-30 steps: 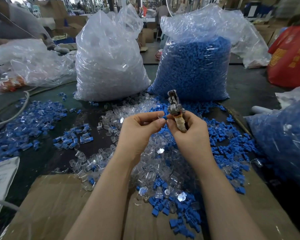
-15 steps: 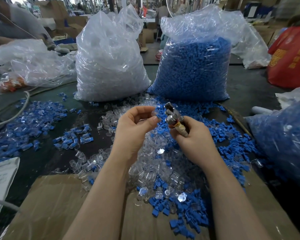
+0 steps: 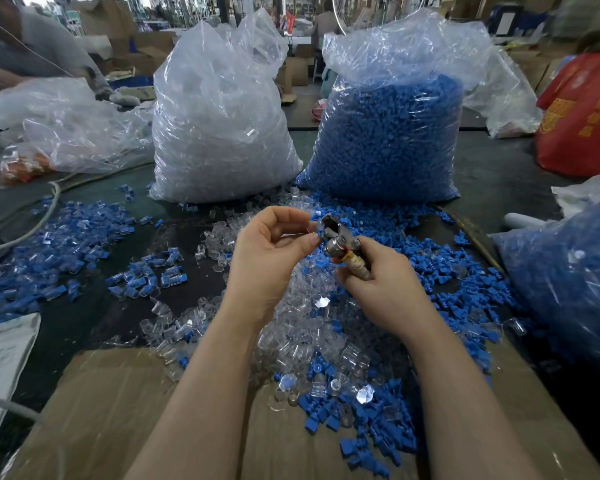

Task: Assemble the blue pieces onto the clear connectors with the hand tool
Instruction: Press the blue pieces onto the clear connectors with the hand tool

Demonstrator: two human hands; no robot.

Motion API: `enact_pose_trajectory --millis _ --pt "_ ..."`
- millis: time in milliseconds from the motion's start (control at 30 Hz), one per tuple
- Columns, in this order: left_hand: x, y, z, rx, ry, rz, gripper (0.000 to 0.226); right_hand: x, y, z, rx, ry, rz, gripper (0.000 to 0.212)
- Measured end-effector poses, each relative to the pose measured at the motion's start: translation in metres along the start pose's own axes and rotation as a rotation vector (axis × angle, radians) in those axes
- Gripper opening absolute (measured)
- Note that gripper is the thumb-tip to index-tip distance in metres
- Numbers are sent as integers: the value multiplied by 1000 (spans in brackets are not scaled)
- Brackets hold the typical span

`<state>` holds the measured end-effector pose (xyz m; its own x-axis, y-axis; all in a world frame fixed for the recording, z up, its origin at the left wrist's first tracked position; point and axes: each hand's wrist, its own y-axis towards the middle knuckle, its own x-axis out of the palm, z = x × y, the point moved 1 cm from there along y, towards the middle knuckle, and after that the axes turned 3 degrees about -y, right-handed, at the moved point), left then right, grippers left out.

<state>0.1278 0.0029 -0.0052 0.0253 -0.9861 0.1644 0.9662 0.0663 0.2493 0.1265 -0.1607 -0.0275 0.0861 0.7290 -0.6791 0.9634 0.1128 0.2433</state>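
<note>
My right hand [image 3: 381, 282] grips the taped handle of a small metal hand tool [image 3: 338, 239], whose head tilts up and to the left. My left hand [image 3: 271, 254] is curled at the tool's head, its fingertips pinching a small clear connector [image 3: 312, 227] against the jaws; the piece is mostly hidden. Below both hands lies a heap of loose clear connectors [image 3: 305, 327] mixed with blue pieces [image 3: 426, 268]. Assembled blue-and-clear parts [image 3: 146, 275] are scattered to the left.
A tall bag of clear connectors [image 3: 219, 126] and a bag of blue pieces [image 3: 388, 133] stand behind the heap. Another blue-filled bag [image 3: 568, 282] sits at right, a red bag [image 3: 586, 116] beyond it. Cardboard [image 3: 111, 410] covers the near table edge. A cable [image 3: 42, 216] curves at left.
The tool has tipped from upright to leaning left and sunk a little. My left hand has opened its curl slightly and moved up to the tool's head.
</note>
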Motion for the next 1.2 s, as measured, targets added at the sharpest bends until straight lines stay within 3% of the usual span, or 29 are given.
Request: enact_pose_trajectory --millis 400,767,833,967,1100,1200 --pt "-1 -1 -1 -12 21 -3 26 0 -3 -2 3 -77 56 15" --pt "-7 1 0 -79 19 -20 25 5 -1 -5 -40 -165 107 5" --pt "-12 4 -1 -164 -87 69 21 4 -1 -3 -35 -201 159 7" --pt "-37 10 -4 -358 -534 368 9 -3 -1 4 23 -220 255 12" --pt "-67 10 -5 -375 -1016 610 12 -6 -1 14 131 -309 287 17" --pt "-85 8 -5 -357 -1171 760 17 -6 1 19 200 -436 272 14"
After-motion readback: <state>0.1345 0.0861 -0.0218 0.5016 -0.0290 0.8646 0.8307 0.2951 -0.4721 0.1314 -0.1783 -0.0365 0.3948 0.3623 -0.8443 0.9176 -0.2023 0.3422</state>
